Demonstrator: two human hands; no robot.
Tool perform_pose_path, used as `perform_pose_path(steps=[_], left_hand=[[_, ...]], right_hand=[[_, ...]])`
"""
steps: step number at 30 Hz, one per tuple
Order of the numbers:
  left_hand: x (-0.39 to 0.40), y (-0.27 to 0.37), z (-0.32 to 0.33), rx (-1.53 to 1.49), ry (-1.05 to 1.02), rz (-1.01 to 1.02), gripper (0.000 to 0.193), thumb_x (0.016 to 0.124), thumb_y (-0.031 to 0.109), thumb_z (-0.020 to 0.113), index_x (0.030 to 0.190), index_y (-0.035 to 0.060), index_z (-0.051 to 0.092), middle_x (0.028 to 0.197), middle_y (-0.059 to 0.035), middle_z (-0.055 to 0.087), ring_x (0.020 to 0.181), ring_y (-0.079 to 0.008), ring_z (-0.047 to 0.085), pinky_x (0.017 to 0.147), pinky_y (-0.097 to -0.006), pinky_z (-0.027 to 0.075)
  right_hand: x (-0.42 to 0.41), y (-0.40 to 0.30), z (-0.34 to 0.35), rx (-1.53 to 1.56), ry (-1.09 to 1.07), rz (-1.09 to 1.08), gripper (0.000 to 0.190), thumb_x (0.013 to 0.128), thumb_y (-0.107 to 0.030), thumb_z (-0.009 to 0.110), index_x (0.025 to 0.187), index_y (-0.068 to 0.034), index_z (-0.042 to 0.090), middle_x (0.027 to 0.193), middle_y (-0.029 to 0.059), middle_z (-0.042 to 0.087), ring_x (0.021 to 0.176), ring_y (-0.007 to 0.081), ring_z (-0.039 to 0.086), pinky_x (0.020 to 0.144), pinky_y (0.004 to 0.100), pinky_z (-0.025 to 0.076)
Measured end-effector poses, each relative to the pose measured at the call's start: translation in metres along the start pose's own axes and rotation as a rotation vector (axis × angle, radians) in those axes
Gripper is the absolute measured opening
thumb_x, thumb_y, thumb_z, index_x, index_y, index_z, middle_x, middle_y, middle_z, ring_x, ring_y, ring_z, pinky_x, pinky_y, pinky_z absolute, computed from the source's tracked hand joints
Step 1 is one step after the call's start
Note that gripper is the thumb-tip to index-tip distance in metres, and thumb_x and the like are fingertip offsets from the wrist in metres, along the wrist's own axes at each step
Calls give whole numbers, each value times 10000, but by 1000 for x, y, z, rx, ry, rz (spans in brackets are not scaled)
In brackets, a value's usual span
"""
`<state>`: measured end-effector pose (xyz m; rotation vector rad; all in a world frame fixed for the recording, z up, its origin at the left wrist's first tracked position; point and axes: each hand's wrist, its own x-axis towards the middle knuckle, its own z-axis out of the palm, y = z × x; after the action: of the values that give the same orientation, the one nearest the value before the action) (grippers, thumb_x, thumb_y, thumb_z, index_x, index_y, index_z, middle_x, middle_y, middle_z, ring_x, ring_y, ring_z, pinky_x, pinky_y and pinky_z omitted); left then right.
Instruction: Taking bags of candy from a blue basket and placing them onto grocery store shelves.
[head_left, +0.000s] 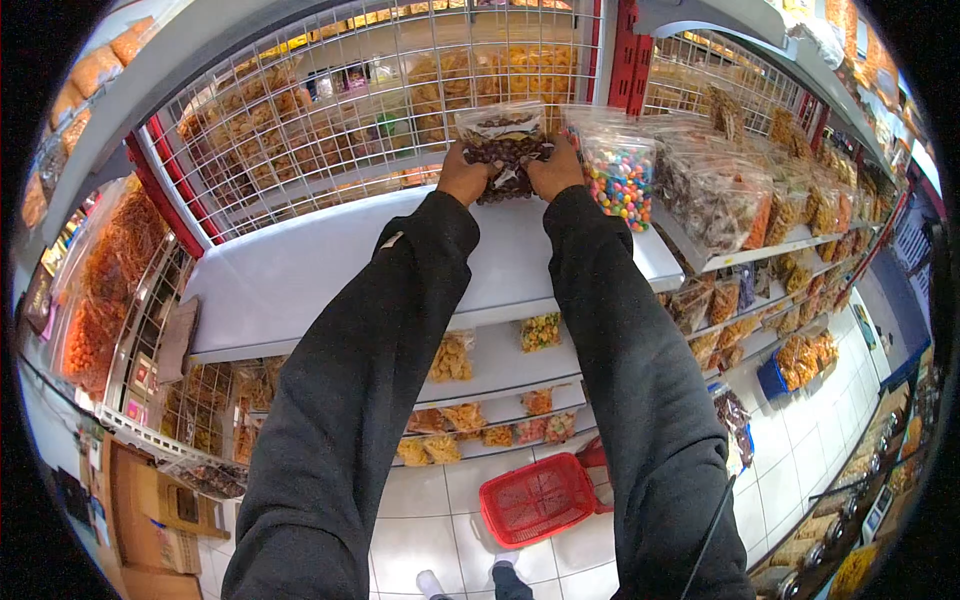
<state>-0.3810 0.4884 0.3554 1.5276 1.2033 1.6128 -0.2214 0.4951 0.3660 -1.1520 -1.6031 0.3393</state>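
Note:
Both hands grip a clear zip bag of dark brown round sweets from its two sides. My left hand has its thumb on the front of the bag, and my right hand mirrors it. The bag stands upright at the back of the white metal shelf, before the wire mesh panel. Whether its base rests on the shelf I cannot tell. Just right of my right hand stand clear bags of multicoloured candy balls.
Packed snack bags crowd the adjoining shelves at right. Below, lower shelves hold snack bags. A red plastic basket sits on the tiled floor by my feet. At right are a blue crate and a bag on the floor.

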Motion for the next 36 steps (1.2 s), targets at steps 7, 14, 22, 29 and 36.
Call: perform_pose_path(steps=[7,14,22,29,36], left_hand=[[47,-44,22,-13,-26,121,585,708,34,746,1206,-38,447,1142,-173,593,1046,-262,589,896,-340,455],[58,-64,23,-35,83,194,456,745,-39,688,1155,-2,492,1092,-109,629,987,-219,617,872,-337,489],[47,-39,31,141,122,155,532,738,82,741,1177,-12,454,1061,-168,620,981,-277,619,859,-371,492],[5,1,26,427,265,150,603,664,219,785,1098,-75,488,1018,-255,607,981,-382,606,849,-426,476],[-139,95,-16,122,-12,232,314,856,162,670,1097,-4,556,1072,-87,602,993,-181,574,853,-326,473]], right_hand=[[16,10,22,44,120,90,510,714,-153,654,1148,49,476,1119,287,578,1053,432,565,923,459,459],[5,-12,14,-98,-120,209,551,737,-195,622,1176,84,439,1100,312,580,1060,442,561,925,453,451],[-16,-3,25,-61,-222,91,572,761,-181,537,1264,58,411,1221,363,484,1217,485,413,1036,456,348],[-30,-16,0,-75,-247,24,529,768,-167,567,1240,55,476,1271,334,465,1172,492,447,1008,469,376],[-173,-88,-112,509,-165,2,307,854,-147,600,1104,32,592,1026,191,644,949,245,630,863,350,478]])
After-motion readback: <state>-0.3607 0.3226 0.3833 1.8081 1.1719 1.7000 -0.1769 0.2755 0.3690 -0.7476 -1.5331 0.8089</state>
